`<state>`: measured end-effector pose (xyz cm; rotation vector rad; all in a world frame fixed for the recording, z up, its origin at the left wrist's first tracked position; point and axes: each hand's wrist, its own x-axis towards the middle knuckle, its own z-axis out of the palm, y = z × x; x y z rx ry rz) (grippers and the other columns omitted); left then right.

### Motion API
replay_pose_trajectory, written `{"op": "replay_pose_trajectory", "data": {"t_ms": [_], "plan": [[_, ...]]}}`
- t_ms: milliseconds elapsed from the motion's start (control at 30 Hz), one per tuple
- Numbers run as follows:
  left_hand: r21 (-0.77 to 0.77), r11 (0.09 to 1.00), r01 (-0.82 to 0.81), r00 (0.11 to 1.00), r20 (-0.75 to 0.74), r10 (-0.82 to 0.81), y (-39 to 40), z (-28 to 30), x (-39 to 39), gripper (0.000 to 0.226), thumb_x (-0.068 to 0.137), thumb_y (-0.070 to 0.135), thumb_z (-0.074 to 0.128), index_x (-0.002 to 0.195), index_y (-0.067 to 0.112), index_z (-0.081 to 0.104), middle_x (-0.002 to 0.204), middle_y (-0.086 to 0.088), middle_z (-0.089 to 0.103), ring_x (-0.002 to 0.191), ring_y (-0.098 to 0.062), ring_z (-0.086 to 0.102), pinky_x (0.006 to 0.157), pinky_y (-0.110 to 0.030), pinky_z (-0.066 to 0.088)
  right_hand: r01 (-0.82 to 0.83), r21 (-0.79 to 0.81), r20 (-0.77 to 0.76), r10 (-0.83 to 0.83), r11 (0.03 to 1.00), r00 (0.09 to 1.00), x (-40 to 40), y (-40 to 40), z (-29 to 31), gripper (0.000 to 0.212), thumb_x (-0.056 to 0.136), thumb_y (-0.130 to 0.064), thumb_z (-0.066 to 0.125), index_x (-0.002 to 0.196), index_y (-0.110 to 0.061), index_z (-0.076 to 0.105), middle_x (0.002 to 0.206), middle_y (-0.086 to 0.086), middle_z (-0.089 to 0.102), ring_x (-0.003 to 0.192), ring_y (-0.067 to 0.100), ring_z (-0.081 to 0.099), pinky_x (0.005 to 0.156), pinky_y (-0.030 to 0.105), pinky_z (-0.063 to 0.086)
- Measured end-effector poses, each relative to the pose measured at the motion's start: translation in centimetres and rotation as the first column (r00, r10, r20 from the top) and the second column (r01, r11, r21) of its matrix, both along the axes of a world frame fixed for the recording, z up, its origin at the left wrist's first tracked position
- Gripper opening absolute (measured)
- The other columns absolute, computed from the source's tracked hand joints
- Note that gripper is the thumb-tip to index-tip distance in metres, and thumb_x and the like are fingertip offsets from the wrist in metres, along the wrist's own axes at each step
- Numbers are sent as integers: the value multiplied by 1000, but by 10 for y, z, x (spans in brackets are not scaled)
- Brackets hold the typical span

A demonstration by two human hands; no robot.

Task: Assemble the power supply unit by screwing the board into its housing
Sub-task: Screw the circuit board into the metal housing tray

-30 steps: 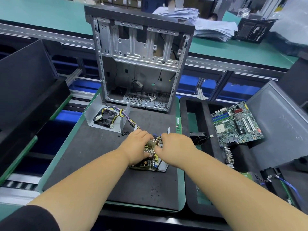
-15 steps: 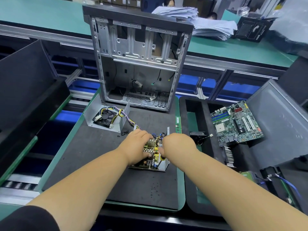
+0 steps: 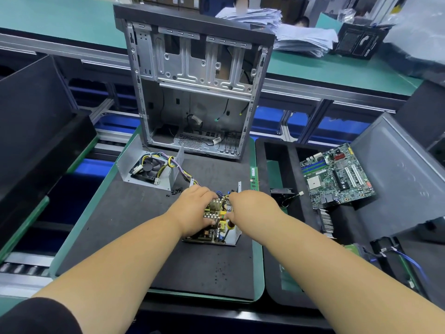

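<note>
Left fingers (image 3: 212, 222) curled down over the board (image 3: 214, 221), thumb side gripping its near-middle components; left hand (image 3: 195, 209) covers the board's left half. Right hand (image 3: 250, 208) curled, knuckles up — fingertips hidden under the hand, seems to pinch a screwdriver (image 3: 230, 229) whose reddish handle and dark shaft show below the thumb, tip down at the board's near-right corner. Exact grip of right fingers: cannot tell.

Board sits in its grey metal housing (image 3: 234, 236), flat on the black mat (image 3: 134, 213), directly under both hands. Housing's near edge is well back from the mat's near edge; bare mat in front and to the left. Right side tighter — the mat's green rim (image 3: 258, 261) lies just beside the housing, then a black tray (image 3: 292, 179) with a motherboard (image 3: 337, 177) leaning in it.

Behind the hands: a second metal shell with a fan (image 3: 149, 166), colored wires (image 3: 183, 171) running from it toward the board. Small black screws (image 3: 177, 190) scattered just left of the left hand, more specks on the near mat. Open PC case (image 3: 195, 80) stands upright at the mat's far edge, apart from the hands.
</note>
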<state>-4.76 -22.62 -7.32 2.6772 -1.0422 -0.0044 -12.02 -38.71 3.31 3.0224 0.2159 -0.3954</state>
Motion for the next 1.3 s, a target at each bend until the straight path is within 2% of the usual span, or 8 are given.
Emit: {"op": "replay_pose_trajectory", "data": {"t_ms": [233,367,467,533,833,967,1100,1300], "plan": [[-2,1000,-8,1000,-5,8,0,0,0,71,78,49,73,138,22,46,134,5,50,126,-18,38,110,-29,27,49,-163,107,-32,985,994,0,1,-13,37,105,-35,33,78,-18,52,63,-3,37,54,18,38,47,25,23],[-13,1000,-9,1000,0,9,0,-1,0,70,76,49,74,136,22,49,130,6,52,123,-18,41,109,-30,28,18,-19,101,-16,1000,995,-4,0,-9,27,98,-43,38,95,-17,43,80,1,44,72,26,44,54,31,29],[-10,1000,-14,1000,-11,13,-1,-1,0,70,76,50,74,136,24,48,130,7,51,123,-17,39,109,-30,29,-30,68,-8,30,997,1000,-5,-3,-1,19,94,-26,49,107,-15,40,98,7,54,77,28,45,62,34,35],[-3,1000,-13,1000,-13,13,0,-1,0,70,77,50,73,137,24,47,131,7,50,124,-18,38,109,-31,28,-42,40,-29,43,998,999,-5,-3,1,17,94,-22,53,107,-15,46,91,4,53,77,26,47,62,33,39],[-8,1000,-16,1000,-16,16,0,-2,0,69,78,48,73,137,24,47,133,6,50,126,-18,38,110,-30,27,-16,-143,73,26,990,997,-5,6,-11,45,102,-49,31,73,-18,45,64,-3,36,69,23,48,50,24,28],[-15,1000,-9,1000,-6,9,0,-2,0,68,79,47,72,137,23,48,131,6,51,124,-18,39,110,-30,28,-11,-27,104,14,1000,995,-9,3,-7,30,96,-47,38,96,-17,44,76,-3,39,72,25,45,56,31,30],[-7,1000,-11,1000,-12,11,0,-1,0,70,78,48,73,138,23,47,132,6,50,125,-18,39,110,-31,28,-29,76,-2,29,997,1000,-7,-2,-1,15,91,-22,51,99,-20,38,86,-1,42,77,26,47,61,33,36],[-7,1000,-10,1000,-10,10,0,-1,0,70,78,49,73,137,23,46,133,5,50,125,-18,38,110,-29,27,-8,-108,-9,7,994,1000,2,-4,-3,41,97,-47,49,75,-14,41,67,-3,38,64,20,44,51,27,33]]}}
